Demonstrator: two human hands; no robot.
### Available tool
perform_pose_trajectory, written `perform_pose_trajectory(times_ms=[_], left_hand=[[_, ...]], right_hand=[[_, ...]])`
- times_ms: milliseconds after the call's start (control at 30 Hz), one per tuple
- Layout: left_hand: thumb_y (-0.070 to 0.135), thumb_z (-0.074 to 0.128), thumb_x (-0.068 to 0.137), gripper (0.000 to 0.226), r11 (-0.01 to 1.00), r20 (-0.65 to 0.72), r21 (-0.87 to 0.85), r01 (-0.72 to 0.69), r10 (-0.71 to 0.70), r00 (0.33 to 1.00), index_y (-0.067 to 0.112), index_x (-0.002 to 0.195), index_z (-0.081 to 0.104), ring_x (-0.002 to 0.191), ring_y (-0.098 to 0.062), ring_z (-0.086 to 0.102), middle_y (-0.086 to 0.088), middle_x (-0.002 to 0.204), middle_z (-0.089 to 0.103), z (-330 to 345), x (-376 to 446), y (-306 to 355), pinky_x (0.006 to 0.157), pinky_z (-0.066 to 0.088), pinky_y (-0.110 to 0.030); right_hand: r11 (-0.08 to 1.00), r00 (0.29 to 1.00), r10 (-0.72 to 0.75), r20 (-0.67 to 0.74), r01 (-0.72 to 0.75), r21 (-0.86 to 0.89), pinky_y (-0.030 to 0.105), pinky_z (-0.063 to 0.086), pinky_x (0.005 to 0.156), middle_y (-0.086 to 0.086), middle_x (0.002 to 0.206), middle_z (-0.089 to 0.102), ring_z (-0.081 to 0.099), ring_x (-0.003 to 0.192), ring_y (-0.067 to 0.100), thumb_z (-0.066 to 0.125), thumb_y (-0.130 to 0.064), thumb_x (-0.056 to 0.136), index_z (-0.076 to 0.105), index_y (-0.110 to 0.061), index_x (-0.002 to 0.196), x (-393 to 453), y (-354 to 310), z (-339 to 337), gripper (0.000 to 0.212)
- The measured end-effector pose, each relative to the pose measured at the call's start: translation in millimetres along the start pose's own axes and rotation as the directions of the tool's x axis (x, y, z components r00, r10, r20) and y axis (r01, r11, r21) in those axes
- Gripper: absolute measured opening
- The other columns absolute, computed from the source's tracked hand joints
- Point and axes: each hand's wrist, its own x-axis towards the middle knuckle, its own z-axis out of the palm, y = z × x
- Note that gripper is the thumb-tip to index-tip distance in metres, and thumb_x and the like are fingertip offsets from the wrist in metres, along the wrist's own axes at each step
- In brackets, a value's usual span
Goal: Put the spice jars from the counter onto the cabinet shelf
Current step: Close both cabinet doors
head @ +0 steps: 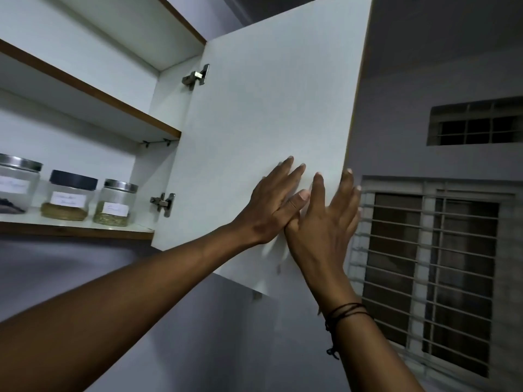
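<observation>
Three labelled spice jars stand in a row on the lower cabinet shelf (85, 225): a steel-lidded jar (15, 183) at the far left, a black-lidded jar (68, 195) in the middle, and a steel-lidded jar (116, 203) on the right. The white cabinet door (263, 108) hangs open to the right of them. My left hand (273, 203) lies flat on the door's inner face with straight fingers. My right hand (325, 219) is beside it with fingers spread, its fingertips at the door's free edge. Neither hand holds a jar.
An upper shelf (93, 89) sits above the jars. Two metal hinges (196, 76) (163, 202) join the door to the cabinet side. A barred window (430, 275) and a small grilled vent (478, 123) are on the wall at right.
</observation>
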Motion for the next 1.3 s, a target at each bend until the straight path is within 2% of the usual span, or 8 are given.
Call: perform_pose_trajectory(times_ms=[100,233,533,733,900,1067,1167,1300], left_hand=[[0.067,0.019,0.092,0.071,0.997,0.021,0.076,-0.020,0.019,1.000,0.035,0.155,0.017,0.152,-0.005,-0.008,0.009,0.167,0.001,10,3,9,0.123,-0.001,-0.052],[0.065,0.018,0.090,0.072,0.996,0.034,0.075,-0.045,0.042,0.999,0.035,0.156,0.014,0.152,-0.005,-0.010,0.010,0.166,-0.003,9,5,26,0.122,-0.005,-0.052],[0.080,0.005,0.085,0.087,0.982,-0.002,0.122,-0.147,0.149,0.989,0.028,0.154,0.008,0.152,-0.010,-0.010,0.002,0.167,-0.004,-39,-9,65,0.122,0.000,-0.055],[0.069,0.019,0.094,0.087,0.970,-0.143,0.003,-0.243,0.240,0.960,0.010,0.157,0.007,0.154,-0.019,0.000,-0.009,0.167,0.001,-98,-30,71,0.122,0.010,-0.056],[0.071,0.043,0.087,0.092,0.964,-0.145,-0.214,-0.158,0.128,0.981,0.029,0.158,0.002,0.116,-0.045,0.054,-0.022,0.152,0.036,-171,-60,65,0.095,0.046,-0.065],[0.050,0.039,0.099,0.080,0.996,-0.192,0.029,-0.084,0.088,0.977,0.011,0.157,0.000,0.151,-0.010,0.018,0.007,0.164,0.010,-261,-93,54,0.121,0.023,-0.027],[0.021,0.036,0.101,0.064,1.000,-0.230,-0.008,0.018,-0.019,0.973,0.017,0.158,0.007,0.147,-0.006,0.029,0.002,0.164,0.020,-306,-110,44,0.115,0.031,-0.021],[0.021,0.045,0.098,0.063,0.988,-0.323,-0.025,0.155,-0.155,0.934,0.023,0.156,0.021,0.135,-0.002,0.046,0.008,0.153,0.043,-357,-127,26,0.103,0.042,-0.016]], right_hand=[[0.968,0.997,-0.012,0.077,-0.008,0.253,0.037,0.027,0.111,0.002,0.164,-0.010,0.006,0.151,0.029,0.046,-0.038,0.096,0.011,-0.027,0.155,3,10,-6,0.069],[0.902,0.997,0.013,0.071,-0.042,0.430,0.003,0.012,0.104,0.000,0.164,0.009,0.016,0.148,0.016,0.047,-0.032,0.098,0.010,-0.023,0.156,5,14,-17,0.070],[0.699,0.993,0.091,0.077,-0.119,0.706,0.017,0.039,0.107,-0.007,0.150,0.043,0.041,0.136,0.003,0.053,-0.032,0.098,0.030,-0.023,0.152,-14,-31,-57,0.060],[0.474,0.998,0.017,-0.057,0.043,0.879,0.009,0.051,0.078,-0.011,0.116,0.059,0.059,0.103,-0.005,0.060,-0.019,0.095,0.052,-0.018,0.140,-28,-96,-70,0.045],[0.315,0.992,-0.104,-0.064,0.094,0.944,0.017,0.055,0.081,-0.008,0.120,0.057,0.061,0.105,0.003,0.060,-0.014,0.094,0.050,-0.014,0.141,-36,-157,-51,0.049],[0.277,0.964,-0.244,-0.101,0.169,0.946,0.031,0.051,0.096,-0.006,0.129,0.049,0.052,0.119,0.009,0.057,-0.020,0.092,0.050,-0.016,0.141,-47,-235,-21,0.050],[0.294,0.955,-0.273,-0.114,0.195,0.936,0.031,0.043,0.104,-0.004,0.137,0.045,0.043,0.126,0.011,0.055,-0.024,0.091,0.047,-0.018,0.143,-56,-281,0,0.053],[0.337,0.951,-0.293,-0.097,0.198,0.921,0.028,0.029,0.110,0.000,0.149,0.039,0.033,0.134,0.014,0.053,-0.025,0.089,0.044,-0.017,0.145,-67,-340,25,0.057]])
